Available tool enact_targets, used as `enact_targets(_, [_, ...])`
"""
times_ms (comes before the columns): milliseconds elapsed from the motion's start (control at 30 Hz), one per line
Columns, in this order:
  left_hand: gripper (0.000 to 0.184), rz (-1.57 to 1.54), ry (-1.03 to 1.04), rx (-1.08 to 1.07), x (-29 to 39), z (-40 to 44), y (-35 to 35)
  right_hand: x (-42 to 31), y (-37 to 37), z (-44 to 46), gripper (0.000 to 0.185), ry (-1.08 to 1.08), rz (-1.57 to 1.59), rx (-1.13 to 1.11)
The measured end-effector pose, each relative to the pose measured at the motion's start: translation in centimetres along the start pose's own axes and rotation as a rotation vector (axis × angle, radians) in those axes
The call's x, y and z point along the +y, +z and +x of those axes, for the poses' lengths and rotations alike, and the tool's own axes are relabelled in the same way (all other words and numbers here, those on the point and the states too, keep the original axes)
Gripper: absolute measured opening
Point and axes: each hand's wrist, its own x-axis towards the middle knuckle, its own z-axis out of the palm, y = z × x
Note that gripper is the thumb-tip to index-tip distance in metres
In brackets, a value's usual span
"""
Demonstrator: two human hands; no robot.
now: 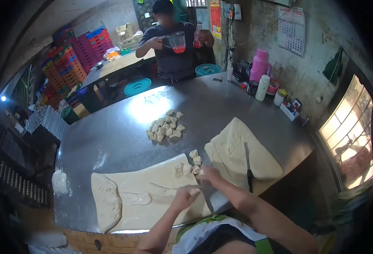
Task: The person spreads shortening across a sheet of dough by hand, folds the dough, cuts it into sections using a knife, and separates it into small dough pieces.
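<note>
A long sheet of pale dough point(140, 213) lies along the near side of the metal table, its left end folded over. Over its right part is my left hand point(187, 198), closed; whatever is in its fingers is hidden. My right hand point(209, 175) is at the sheet's right edge, fingers closed at a small piece of dough point(201, 172). Several torn dough pieces point(187, 169) lie beside it. To the right rests a thick dough slab point(254, 154), with a long knife point(248, 163) across it. A pile of dough chunks point(166, 127) sits farther back.
Across the metal table point(110, 144) a person point(171, 55) holds a measuring jug point(177, 42) of red liquid. A pink flask point(260, 65) and a white bottle point(262, 87) stand at the back right. Flour point(60, 183) lies at the left edge. Stacked crates point(80, 53) are behind.
</note>
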Motion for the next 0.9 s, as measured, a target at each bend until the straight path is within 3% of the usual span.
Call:
enact_targets(33, [0.028, -0.006, 0.009, 0.007, -1.2, 0.4, -0.1, 0.1, 0.0, -0.1, 0.033, -0.094, 0.013, 0.132])
enact_targets(67, [0.027, 0.03, -0.036, 0.157, -3.4, 0.7, -0.6, 0.1, 0.1, 0.0, 0.032, -0.186, 0.034, 0.262])
enact_targets(133, [0.024, 0.1, -0.133, 0.439, -6.6, 0.7, -1.1, -1.9, 0.0, -0.6, 0.035, -0.241, 0.112, 0.144])
enact_targets(200, [0.022, 0.038, -0.039, 0.5, -3.9, 4.0, -2.8, -4.9, -2.0, 0.9, 0.042, -0.378, 0.256, -0.07])
enact_targets(300, [0.02, -0.081, 0.059, 0.624, -1.9, 3.4, -3.3, -6.6, -2.4, 1.6, 0.042, -0.302, 0.47, -0.009])
enact_targets(367, [0.032, -0.048, -0.13, 0.351, -5.6, 2.2, -3.3, -6.8, -1.8, 2.1, 0.042, -0.275, 0.572, 0.044])
enact_targets(400, [0.039, -0.036, -0.223, 0.214, -7.1, 1.8, -3.1, -6.3, -1.0, 2.1, 0.042, -0.227, 0.436, 0.088])
enact_targets(433, [0.039, -0.039, -0.226, 0.213, -6.6, 1.5, -3.0, -5.8, -0.1, 2.0, 0.041, -0.178, 0.302, 0.127])
enact_targets(533, [0.036, 0.639, -0.227, -0.232, -4.0, 0.4, -3.0, -3.6, 0.6, 3.4, 0.039, -0.04, 0.082, 0.109])
enact_targets(567, [0.036, 0.638, -0.222, -0.24, -3.1, 0.0, -3.5, -2.6, 0.5, 3.7, 0.038, 0.063, -0.004, 0.057])
enact_targets(633, [0.034, 0.183, -0.141, -0.026, -1.2, -0.6, -5.2, -2.8, 0.4, 3.2, 0.036, 0.17, -0.09, 0.003])
enact_targets(667, [0.033, -0.045, -0.093, 0.097, -0.8, -0.1, -5.7, -3.8, -0.5, 3.2, 0.036, 0.014, -0.043, 0.063])
enact_targets(700, [0.033, -0.044, -0.093, 0.102, -1.1, -0.3, -5.6, -5.1, -0.8, 2.8, 0.036, -0.136, 0.014, 0.119])
enact_targets(733, [0.031, -0.042, -0.104, 0.243, -1.9, -0.7, -5.1, -6.0, -0.6, 2.5, 0.036, -0.28, 0.074, 0.178])
enact_targets(800, [0.027, -0.041, -0.096, 0.529, -4.2, 0.2, -4.6, -7.3, 0.4, 3.7, 0.035, -0.368, 0.167, 0.133])
enact_targets(900, [0.033, -0.137, -0.168, 0.352, -10.5, -0.8, -5.5, -8.1, 1.4, 2.2, 0.034, -0.511, 0.375, -0.037])
